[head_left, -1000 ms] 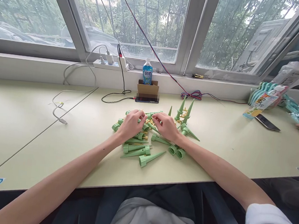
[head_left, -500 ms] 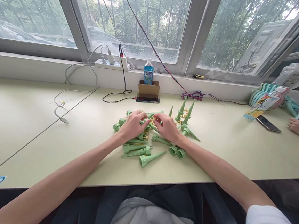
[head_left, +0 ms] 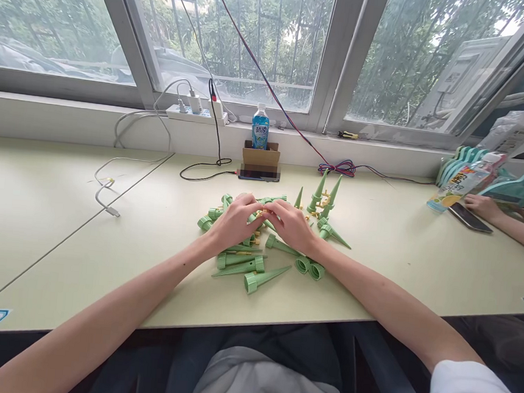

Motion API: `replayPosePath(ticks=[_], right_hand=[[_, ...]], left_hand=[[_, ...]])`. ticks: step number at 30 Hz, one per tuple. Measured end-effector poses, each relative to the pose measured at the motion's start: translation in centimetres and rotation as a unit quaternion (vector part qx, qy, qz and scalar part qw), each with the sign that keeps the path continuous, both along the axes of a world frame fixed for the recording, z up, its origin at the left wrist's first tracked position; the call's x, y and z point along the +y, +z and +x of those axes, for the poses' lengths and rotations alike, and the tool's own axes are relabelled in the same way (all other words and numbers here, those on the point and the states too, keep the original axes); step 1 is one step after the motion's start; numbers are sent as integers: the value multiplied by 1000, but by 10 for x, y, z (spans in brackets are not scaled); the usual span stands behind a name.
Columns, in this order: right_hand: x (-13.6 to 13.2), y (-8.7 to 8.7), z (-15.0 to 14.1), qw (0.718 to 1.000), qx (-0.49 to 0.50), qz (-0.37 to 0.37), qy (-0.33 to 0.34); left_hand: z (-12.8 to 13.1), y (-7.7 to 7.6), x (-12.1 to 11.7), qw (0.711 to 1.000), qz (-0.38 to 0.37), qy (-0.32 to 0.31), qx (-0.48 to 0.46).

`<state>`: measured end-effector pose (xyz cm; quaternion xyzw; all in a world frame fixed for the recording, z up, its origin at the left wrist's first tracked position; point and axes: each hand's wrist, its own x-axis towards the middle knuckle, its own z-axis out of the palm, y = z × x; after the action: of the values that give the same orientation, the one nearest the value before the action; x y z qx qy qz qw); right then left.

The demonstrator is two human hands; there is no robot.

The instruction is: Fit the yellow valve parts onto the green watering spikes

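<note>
My left hand (head_left: 238,222) is closed, its fingertips pinched around a green plastic watering spike (head_left: 269,224), only partly visible between my hands. Against those fingertips, my right hand (head_left: 291,225) is closed too; what its fingers pinch is mostly covered, with a trace of yellow showing there. Several more green spikes lie around and beneath both hands, including one with a ribbed cap (head_left: 251,283) in front. Small yellow valve pieces (head_left: 255,241) are scattered among them. Behind my right hand, two spikes (head_left: 317,192) stand point up with yellow pieces attached.
At the back are a blue bottle (head_left: 260,129), a cardboard box (head_left: 260,156) and a phone on a black cable. A white cable (head_left: 101,198) lies left. On the right, a drink pouch (head_left: 453,189), another phone (head_left: 471,218) and another person's hand (head_left: 483,207) holding a teal item.
My fingertips have drawn closer together over the pile, my right hand shifting slightly left. At the right, the other person's hand has moved inward with a teal item.
</note>
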<state>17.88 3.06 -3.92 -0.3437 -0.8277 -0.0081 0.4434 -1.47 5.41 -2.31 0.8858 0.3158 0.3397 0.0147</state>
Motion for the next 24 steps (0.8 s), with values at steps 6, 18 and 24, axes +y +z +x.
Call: replayPosePath(ticks=[6,18,24], right_hand=[[0,0,0,1000,7,29,-5],[-1,0,0,999,-3,36,-29],[-1,-1,0,999,7,25,-30]], left_hand=[[1,4,-1,1000,11,-22,-6],[1,1,0,999,-23,37,5],[1,3,-2,995,-69,59,36]])
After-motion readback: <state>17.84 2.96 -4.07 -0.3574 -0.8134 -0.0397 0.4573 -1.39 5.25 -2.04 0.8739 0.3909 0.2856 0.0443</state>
